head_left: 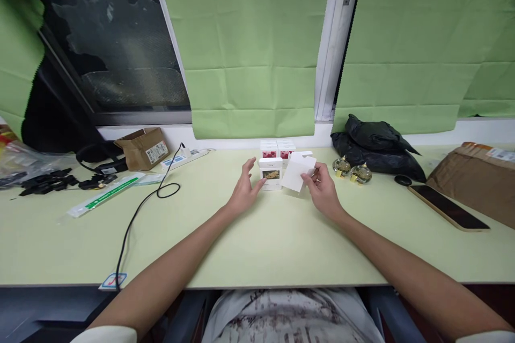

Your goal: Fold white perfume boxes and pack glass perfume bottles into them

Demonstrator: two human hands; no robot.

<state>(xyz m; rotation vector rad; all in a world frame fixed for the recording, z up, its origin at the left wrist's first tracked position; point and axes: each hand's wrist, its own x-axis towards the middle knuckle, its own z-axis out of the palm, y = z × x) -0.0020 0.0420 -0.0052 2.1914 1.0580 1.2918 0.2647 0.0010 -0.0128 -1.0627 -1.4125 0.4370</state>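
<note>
In the head view, a small white box [271, 174] with a dark and golden picture on its front stands upright on the table. My left hand [244, 188] is at the box's left side with fingers apart; its thumb tip reaches the box's edge, but I cannot tell if it presses there. Between the thumb and fingers of my right hand [321, 187] is a blank white card [296, 172], tilted, just right of the box. Behind these stand white boxes with red pictures [269, 151], partly hidden by the front box and the card.
Two golden glass-like ornaments [361, 173], a black plastic bag [374, 147], a phone [448, 207] and a large carton [475, 182] lie to the right. On the left are a small open carton [144, 149], a power strip [187, 157], a black cable [129, 225] and a green-white packet [105, 194].
</note>
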